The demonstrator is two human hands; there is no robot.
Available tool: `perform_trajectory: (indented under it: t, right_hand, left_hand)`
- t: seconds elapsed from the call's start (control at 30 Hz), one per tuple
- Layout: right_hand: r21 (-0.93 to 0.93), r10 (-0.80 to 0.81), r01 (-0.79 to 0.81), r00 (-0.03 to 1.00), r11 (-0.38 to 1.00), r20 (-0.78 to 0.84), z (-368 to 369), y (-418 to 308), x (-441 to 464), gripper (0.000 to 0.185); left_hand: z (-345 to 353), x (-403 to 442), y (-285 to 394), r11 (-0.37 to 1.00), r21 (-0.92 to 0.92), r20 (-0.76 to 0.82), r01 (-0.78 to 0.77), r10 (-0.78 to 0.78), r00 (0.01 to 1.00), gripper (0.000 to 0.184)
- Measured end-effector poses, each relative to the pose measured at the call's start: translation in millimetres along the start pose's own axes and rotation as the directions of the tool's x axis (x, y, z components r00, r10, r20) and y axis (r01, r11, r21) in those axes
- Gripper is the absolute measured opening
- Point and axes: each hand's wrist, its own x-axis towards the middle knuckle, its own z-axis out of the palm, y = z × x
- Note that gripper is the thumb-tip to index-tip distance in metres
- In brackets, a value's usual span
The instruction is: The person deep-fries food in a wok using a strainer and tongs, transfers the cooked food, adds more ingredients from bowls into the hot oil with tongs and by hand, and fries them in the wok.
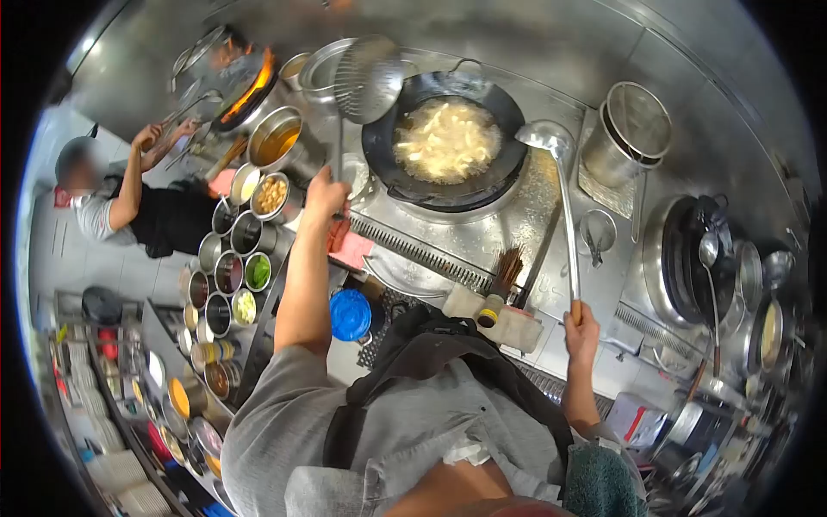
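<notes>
My left hand [326, 193] is wrapped round the handle of a large perforated skimmer [369, 79], raised at the left edge of the wok. Wooden-ended, a long-handled steel ladle [565, 185] is gripped in my right hand [581, 333]. Its bowl hangs by the right rim of the wok. In front of me the black wok [505, 96] sits on the burner, holding pale strips of food [446, 142] in bubbling oil. What the food strips are I cannot tell.
A strainer [636, 112] rests over a steel pot on the right, beside another wok [680, 258]. Ingredient tins [247, 231] crowd the left. Beyond them a co-worker [129, 198] works at a flaming wok [245, 99]. A bamboo brush [506, 271] lies at the front edge.
</notes>
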Motion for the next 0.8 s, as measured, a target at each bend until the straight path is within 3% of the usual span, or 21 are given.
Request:
perform_trajectory:
  t: [0.03,0.1,0.3,0.37,0.4,0.43,0.5,0.53,0.7,0.8]
  right_hand:
    - [0.004,-0.014,0.014,1.0,1.0,0.02,-9,-10,18,0.03]
    - [-0.201,-0.16,0.169,0.985,0.965,0.058,-26,-28,50,0.03]
    - [-0.305,-0.274,0.302,0.952,0.903,0.134,-22,-43,87,0.03]
    - [-0.303,-0.274,0.312,0.948,0.9,0.164,-15,-39,91,0.032]
    - [-0.31,-0.281,0.327,0.942,0.893,0.184,-11,-39,93,0.032]
    - [-0.314,-0.29,0.344,0.934,0.885,0.206,-8,-39,95,0.032]
    - [-0.283,-0.295,0.352,0.929,0.892,0.223,-1,-41,101,0.032]
    - [-0.253,-0.284,0.345,0.926,0.904,0.247,4,-39,104,0.031]
    - [-0.195,-0.242,0.302,0.928,0.933,0.283,26,-33,105,0.034]
    - [-0.021,-0.206,0.222,0.934,0.975,0.293,42,-20,100,0.038]
  left_hand:
    - [9,-1,7,0.998,0.067,-0.003,-0.011,0.011,1.0,0.038]
    - [30,-8,20,0.984,0.177,-0.044,-0.007,0.015,0.999,0.039]
    - [64,13,28,0.928,0.366,0.009,0.073,-0.082,0.997,0.031]
    - [77,23,16,0.93,0.306,0.094,0.204,-0.243,0.966,0.026]
    - [84,21,10,0.962,0.106,0.094,0.253,-0.263,0.96,0.018]
    - [88,21,5,0.96,0.097,0.084,0.262,-0.271,0.959,0.018]
    - [93,18,2,0.953,0.052,0.335,0.298,-0.297,0.894,0.013]
    - [95,11,8,0.93,-0.054,0.392,0.364,-0.315,0.864,0.009]
    - [113,-3,6,0.82,-0.282,0.546,0.499,-0.29,0.786,0.006]
    - [117,-24,16,0.789,-0.359,0.574,0.499,-0.236,0.784,0.007]
